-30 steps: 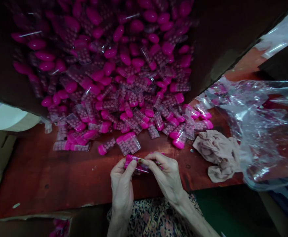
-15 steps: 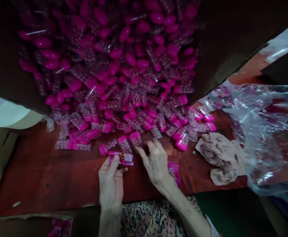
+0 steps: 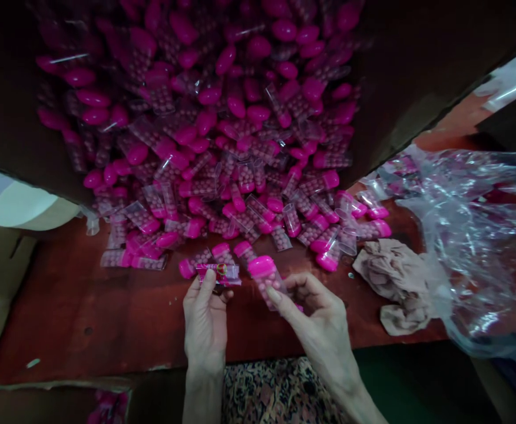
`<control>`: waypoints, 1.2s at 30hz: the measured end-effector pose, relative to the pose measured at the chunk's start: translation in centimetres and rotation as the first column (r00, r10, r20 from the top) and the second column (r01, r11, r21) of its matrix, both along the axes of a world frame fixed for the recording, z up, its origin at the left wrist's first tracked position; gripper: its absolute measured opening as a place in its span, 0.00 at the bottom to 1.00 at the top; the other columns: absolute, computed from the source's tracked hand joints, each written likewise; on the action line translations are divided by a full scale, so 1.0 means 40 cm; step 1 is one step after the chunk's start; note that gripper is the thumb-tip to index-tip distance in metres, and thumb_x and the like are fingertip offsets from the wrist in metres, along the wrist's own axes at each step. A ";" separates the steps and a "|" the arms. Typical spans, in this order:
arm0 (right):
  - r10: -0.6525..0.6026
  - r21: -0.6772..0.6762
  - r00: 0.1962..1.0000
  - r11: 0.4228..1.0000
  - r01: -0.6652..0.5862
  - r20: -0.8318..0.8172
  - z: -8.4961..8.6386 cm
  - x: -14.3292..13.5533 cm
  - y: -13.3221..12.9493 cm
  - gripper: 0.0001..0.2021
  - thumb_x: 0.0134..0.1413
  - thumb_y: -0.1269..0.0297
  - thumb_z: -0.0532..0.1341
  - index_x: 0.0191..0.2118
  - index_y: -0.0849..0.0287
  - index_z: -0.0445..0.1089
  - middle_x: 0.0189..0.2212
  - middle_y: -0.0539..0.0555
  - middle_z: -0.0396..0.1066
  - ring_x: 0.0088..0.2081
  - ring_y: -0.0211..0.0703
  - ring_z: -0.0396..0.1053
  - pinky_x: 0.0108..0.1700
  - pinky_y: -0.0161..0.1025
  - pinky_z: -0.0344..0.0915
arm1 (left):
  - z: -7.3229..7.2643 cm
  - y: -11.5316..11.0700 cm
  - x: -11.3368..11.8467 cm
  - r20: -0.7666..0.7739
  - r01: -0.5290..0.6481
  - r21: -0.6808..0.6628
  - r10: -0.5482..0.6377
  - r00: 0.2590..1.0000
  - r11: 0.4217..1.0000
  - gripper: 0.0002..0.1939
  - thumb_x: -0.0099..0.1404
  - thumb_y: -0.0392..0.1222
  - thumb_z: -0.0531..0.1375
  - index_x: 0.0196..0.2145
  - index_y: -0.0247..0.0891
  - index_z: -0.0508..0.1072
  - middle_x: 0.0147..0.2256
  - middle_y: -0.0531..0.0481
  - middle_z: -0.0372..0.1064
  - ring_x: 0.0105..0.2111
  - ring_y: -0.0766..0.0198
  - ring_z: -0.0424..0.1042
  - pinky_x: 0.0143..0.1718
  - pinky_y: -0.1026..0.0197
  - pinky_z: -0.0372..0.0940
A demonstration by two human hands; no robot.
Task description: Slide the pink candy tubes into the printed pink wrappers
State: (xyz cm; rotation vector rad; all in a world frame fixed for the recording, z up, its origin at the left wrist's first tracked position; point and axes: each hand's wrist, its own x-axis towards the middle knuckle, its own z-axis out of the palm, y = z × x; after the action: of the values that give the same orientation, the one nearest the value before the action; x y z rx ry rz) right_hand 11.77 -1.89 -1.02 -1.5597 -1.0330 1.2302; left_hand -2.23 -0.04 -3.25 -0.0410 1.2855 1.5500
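Note:
My left hand (image 3: 205, 324) pinches a small printed pink wrapper sleeve (image 3: 218, 272) between thumb and fingers, just above the table. To its right, my right hand (image 3: 322, 321) is closed on a clear bottle (image 3: 264, 272) with a pink cap and pink beads inside. The bottle is tilted, cap end away from me, and stands apart from the sleeve. Behind both hands lie a few similar bottles (image 3: 191, 264) at the front of a large pile (image 3: 240, 159). A bit of pink shows beneath my right fingers; what it belongs to is mostly hidden.
The pile spills from a dark box (image 3: 399, 76) onto the red-brown table (image 3: 121, 318). At the right lie a crumpled cloth (image 3: 393, 277) and a clear plastic bag (image 3: 474, 253). A white bowl (image 3: 32, 209) is at left; an open carton (image 3: 59, 406) stands below the table's front edge.
My right hand has taken a bottle from the front of the pile and drawn it back towards me. My left hand keeps the sleeve, almost in the same place.

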 end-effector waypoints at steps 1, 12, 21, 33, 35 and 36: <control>0.015 -0.009 1.000 1.000 -0.015 -0.016 -0.004 -0.004 -0.005 0.10 0.48 0.57 0.64 0.29 0.59 0.67 0.24 0.52 0.73 0.26 0.40 0.71 0.28 0.36 0.68 | 0.001 0.001 0.003 0.001 0.002 -0.001 -0.002 1.000 1.000 0.10 0.46 0.38 0.69 0.26 0.38 0.73 0.24 0.58 0.73 0.22 0.70 0.70 0.20 0.69 0.64; 0.028 -0.016 0.996 0.999 -0.029 -0.083 -0.023 -0.015 -0.012 0.10 0.49 0.57 0.64 0.29 0.58 0.66 0.25 0.52 0.73 0.27 0.41 0.71 0.29 0.36 0.68 | 0.002 0.003 0.019 -0.015 0.035 0.023 -0.035 0.999 0.999 0.09 0.47 0.38 0.68 0.27 0.38 0.73 0.25 0.58 0.73 0.22 0.71 0.70 0.21 0.69 0.64; 0.135 -0.072 0.967 0.986 -0.153 -0.216 -0.013 0.005 0.006 0.11 0.48 0.59 0.64 0.26 0.58 0.64 0.22 0.50 0.73 0.24 0.39 0.70 0.28 0.35 0.67 | 0.001 0.006 0.016 0.018 0.086 0.030 -0.086 0.996 0.996 0.09 0.47 0.38 0.68 0.27 0.37 0.73 0.25 0.56 0.74 0.22 0.70 0.70 0.20 0.70 0.63; 0.152 -0.056 0.988 0.986 -0.154 -0.035 -0.021 0.019 0.005 0.10 0.49 0.59 0.62 0.25 0.58 0.64 0.20 0.50 0.70 0.23 0.37 0.67 0.26 0.34 0.63 | 0.001 0.007 0.011 0.011 0.248 0.088 -0.250 0.968 0.965 0.08 0.48 0.37 0.68 0.28 0.34 0.75 0.25 0.52 0.74 0.21 0.70 0.70 0.19 0.71 0.65; 0.150 -0.038 0.989 0.988 -0.149 0.012 -0.021 0.022 0.005 0.10 0.49 0.59 0.62 0.25 0.58 0.64 0.20 0.49 0.69 0.23 0.37 0.66 0.26 0.34 0.63 | 0.001 0.006 0.012 -0.013 0.258 0.097 -0.258 0.966 0.961 0.08 0.48 0.37 0.68 0.27 0.34 0.75 0.25 0.52 0.74 0.21 0.70 0.71 0.20 0.71 0.66; 0.141 -0.029 0.989 0.990 -0.140 0.038 -0.020 0.024 0.005 0.10 0.49 0.59 0.62 0.25 0.58 0.65 0.20 0.49 0.69 0.23 0.37 0.66 0.25 0.33 0.62 | 0.001 0.006 0.013 -0.025 0.265 0.099 -0.263 0.964 0.959 0.07 0.48 0.37 0.68 0.27 0.34 0.75 0.25 0.52 0.75 0.21 0.70 0.71 0.21 0.71 0.66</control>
State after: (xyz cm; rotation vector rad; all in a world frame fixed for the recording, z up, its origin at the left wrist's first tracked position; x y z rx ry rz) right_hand 12.74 -1.69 -1.81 -1.5590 -1.1737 1.3176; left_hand -1.69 0.21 -3.21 0.1981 1.1676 1.3834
